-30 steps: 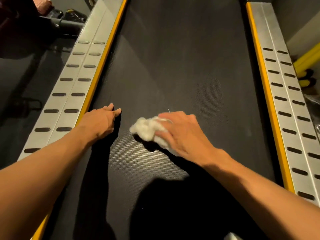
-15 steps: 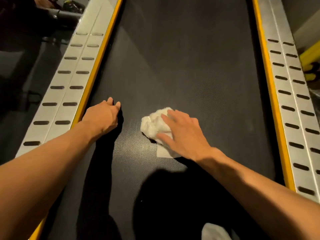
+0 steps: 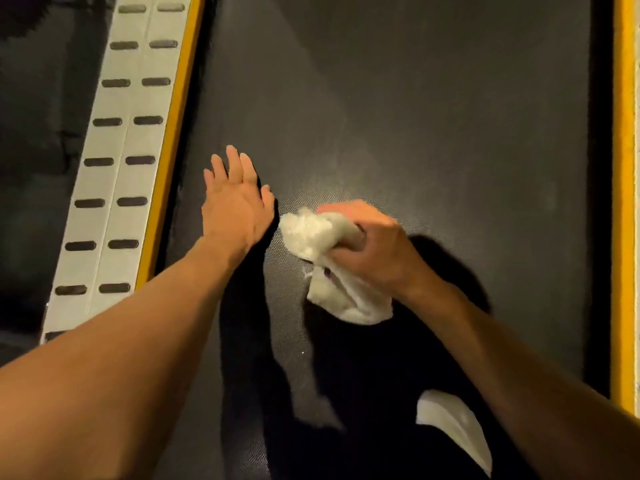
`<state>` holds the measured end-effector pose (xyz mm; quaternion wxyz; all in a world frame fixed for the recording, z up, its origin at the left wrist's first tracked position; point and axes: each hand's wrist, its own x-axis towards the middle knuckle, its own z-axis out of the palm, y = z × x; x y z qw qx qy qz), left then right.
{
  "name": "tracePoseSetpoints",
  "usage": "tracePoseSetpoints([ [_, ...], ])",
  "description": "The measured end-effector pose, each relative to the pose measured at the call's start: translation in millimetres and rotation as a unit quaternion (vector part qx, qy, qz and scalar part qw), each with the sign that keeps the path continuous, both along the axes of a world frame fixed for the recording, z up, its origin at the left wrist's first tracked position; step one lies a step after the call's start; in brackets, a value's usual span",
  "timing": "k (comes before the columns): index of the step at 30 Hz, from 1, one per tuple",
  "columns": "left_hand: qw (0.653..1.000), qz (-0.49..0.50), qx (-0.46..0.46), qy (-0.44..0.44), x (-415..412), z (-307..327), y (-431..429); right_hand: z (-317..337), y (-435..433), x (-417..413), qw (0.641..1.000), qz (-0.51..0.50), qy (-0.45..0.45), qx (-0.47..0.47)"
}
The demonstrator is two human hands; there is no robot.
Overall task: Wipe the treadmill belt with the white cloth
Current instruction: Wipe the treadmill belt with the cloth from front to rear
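The dark textured treadmill belt (image 3: 415, 116) fills the middle of the head view. My right hand (image 3: 374, 247) grips the bunched white cloth (image 3: 318, 244) with curled fingers; the cloth's lower end hangs below the fist, close to the belt. My left hand (image 3: 235, 202) lies flat on the belt just left of the cloth, fingers straight and pointing away from me. The two hands are almost side by side, a small gap between them.
A silver side rail (image 3: 128, 161) with dark slots and a yellow edge strip (image 3: 173, 133) runs along the belt's left. Another yellow strip (image 3: 623, 202) borders the right. A white shape (image 3: 450, 431) shows near the bottom edge, under my right forearm. Dark floor lies beyond the left rail.
My right hand has gone from pressing flat on the cloth to gripping it in a fist and lifting part of it. My left hand has slid right and forward, fingers now straightened.
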<state>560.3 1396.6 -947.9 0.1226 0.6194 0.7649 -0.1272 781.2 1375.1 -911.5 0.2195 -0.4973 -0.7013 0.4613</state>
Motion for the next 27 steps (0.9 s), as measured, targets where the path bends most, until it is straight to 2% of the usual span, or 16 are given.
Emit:
tracePoseSetpoints([
  [2,1.000,0.002,0.017,0.006,3,-3,-5,-9,11,5,0.988,-0.044,-0.071,0.128],
  [4,1.000,0.009,0.024,0.011,5,-4,-5,-11,4,3,0.973,-0.056,-0.132,0.184],
  [8,0.999,0.012,0.029,0.011,4,-5,-6,-27,-27,-16,0.925,0.096,-0.317,0.188],
  [10,0.999,0.004,0.033,0.007,0,-5,-6,-37,-31,-20,0.904,0.105,-0.360,0.204],
  [11,0.999,0.005,0.032,-0.001,-1,-5,-6,-38,-29,-18,0.904,0.083,-0.354,0.224],
  [12,0.999,0.007,0.030,-0.008,-2,-5,-5,-38,-27,-13,0.919,0.065,-0.316,0.228],
  [14,0.999,0.010,0.028,-0.018,-2,-5,-4,-32,-23,-1,0.965,0.085,-0.190,0.162],
  [15,0.999,0.009,0.030,-0.019,-2,-5,-5,-25,-22,5,0.975,0.114,-0.152,0.119],
  [18,0.999,-0.009,0.029,-0.008,-3,-7,-8,-1,-6,19,0.977,0.129,-0.121,0.116],
  [20,0.999,-0.025,0.030,0.000,-6,-10,-10,13,11,29,0.973,0.103,-0.156,0.135],
  [22,0.999,-0.025,0.033,0.003,-6,-11,-10,17,21,36,0.935,0.147,-0.282,0.155],
  [24,0.999,-0.023,0.035,0.006,-5,-10,-10,6,10,33,0.905,0.157,-0.379,0.112],
  [25,0.999,-0.024,0.036,0.004,-5,-9,-10,-3,-5,27,0.910,0.130,-0.382,0.099],
  [27,0.999,-0.029,0.037,-0.002,-6,-9,-12,-16,-39,11,0.947,0.029,-0.306,0.096],
])
